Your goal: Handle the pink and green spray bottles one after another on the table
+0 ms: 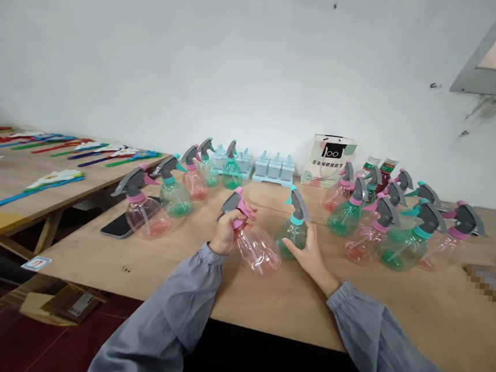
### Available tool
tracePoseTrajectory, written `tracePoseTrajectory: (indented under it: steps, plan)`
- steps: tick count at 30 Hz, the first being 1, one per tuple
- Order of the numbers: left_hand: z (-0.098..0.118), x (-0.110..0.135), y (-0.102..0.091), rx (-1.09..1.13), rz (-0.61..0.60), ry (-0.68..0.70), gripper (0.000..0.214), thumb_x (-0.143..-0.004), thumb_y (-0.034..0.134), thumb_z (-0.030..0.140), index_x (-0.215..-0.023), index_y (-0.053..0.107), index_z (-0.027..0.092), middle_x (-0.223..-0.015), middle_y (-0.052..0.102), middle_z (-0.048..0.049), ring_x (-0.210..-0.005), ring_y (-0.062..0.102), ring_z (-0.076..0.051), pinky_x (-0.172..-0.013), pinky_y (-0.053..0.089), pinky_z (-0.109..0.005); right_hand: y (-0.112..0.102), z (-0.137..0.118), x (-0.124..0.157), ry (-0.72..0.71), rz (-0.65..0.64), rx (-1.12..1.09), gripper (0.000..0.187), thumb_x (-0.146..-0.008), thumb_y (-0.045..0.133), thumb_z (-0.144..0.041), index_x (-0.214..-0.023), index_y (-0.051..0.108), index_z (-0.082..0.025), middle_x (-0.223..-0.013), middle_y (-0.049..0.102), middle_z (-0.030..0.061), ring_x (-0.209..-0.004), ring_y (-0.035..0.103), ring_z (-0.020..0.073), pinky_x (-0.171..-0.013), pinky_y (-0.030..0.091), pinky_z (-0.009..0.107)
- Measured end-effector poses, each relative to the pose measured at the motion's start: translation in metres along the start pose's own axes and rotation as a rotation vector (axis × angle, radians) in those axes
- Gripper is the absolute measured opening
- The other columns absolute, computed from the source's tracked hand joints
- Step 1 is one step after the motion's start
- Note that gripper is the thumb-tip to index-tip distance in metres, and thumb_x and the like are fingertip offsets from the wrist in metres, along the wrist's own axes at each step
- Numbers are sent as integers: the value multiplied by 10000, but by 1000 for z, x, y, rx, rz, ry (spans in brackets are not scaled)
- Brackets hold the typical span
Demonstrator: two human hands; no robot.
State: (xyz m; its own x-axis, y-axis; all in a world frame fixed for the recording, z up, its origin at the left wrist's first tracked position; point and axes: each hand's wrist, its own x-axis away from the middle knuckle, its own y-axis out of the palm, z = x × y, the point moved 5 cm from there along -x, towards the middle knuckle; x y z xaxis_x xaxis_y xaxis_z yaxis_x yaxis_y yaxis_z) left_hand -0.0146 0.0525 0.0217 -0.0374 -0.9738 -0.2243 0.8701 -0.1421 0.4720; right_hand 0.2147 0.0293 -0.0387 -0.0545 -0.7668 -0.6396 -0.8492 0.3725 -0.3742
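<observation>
My left hand (225,230) is closed round the neck of a clear pink spray bottle (259,251) with a grey and pink trigger head. That bottle tilts, its base toward the right, with a little pink liquid inside. Against its right side, or close to it, stands a green spray bottle (292,231) with a grey and turquoise head, upright on the table. My right hand (310,254) grips this green bottle, thumb in front and the other fingers mostly hidden behind it.
More spray bottles stand left (175,197) and right (362,242) on the wooden table (263,309). A phone (118,224) lies under a left bottle. Behind are light-blue ice-pop moulds (274,169), a printed bag (329,161) and two small bottles. Felt flowers (55,181) cover the left table.
</observation>
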Motion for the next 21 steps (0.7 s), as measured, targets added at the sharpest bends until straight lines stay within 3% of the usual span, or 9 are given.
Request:
tracePoseTrajectory:
  steps: [3, 7, 12, 16, 18, 21]
  plan:
    - [5, -3, -7, 25, 92, 73, 132, -514, 530, 223, -638, 571, 200, -681, 690, -35, -995, 719, -279, -866, 574, -381, 0, 3, 0, 7, 1, -1, 717, -789, 688, -631, -1318, 454, -207, -1240, 555, 128, -1234, 545, 319, -1093, 437, 547]
    - [0, -3, -5, 19, 37, -27, 203, -544, 554, 224, -734, 620, 197, -777, 738, -36, -1053, 715, -295, -847, 586, -389, 0, 4, 0, 20, 4, 3, 733, -786, 689, -633, -1336, 442, -217, -1243, 552, 126, -1242, 537, 321, -1097, 428, 548]
    - [4, -1, -5, 58, 31, 36, 98, -516, 546, 233, -602, 573, 195, -660, 692, -44, -1013, 724, -305, -878, 594, -417, 0, 3, 1, -3, 8, 7, 702, -798, 688, -608, -1334, 451, -222, -1239, 557, 121, -1236, 541, 318, -1097, 426, 554]
    - [3, 0, -1, 57, -20, -81, 232, -525, 579, 222, -744, 646, 186, -780, 744, -47, -1041, 719, -315, -812, 609, -407, 0, 5, 0, -3, 24, 10, 711, -788, 690, -629, -1320, 462, -216, -1212, 565, 123, -1219, 553, 326, -1086, 439, 563]
    - [5, 1, -1, 49, -3, -62, 245, -526, 588, 219, -759, 658, 188, -784, 748, -40, -1021, 723, -311, -802, 610, -405, 0, 5, 0, -10, 25, 9, 714, -789, 688, -634, -1319, 461, -215, -1216, 566, 126, -1218, 556, 327, -1081, 445, 563]
    - [10, 1, -4, 54, 39, 30, 138, -506, 560, 221, -626, 621, 191, -644, 694, -30, -933, 734, -289, -863, 602, -429, 0, 5, 0, -13, 23, 7, 709, -793, 682, -638, -1315, 455, -215, -1223, 563, 129, -1218, 554, 326, -1079, 444, 565]
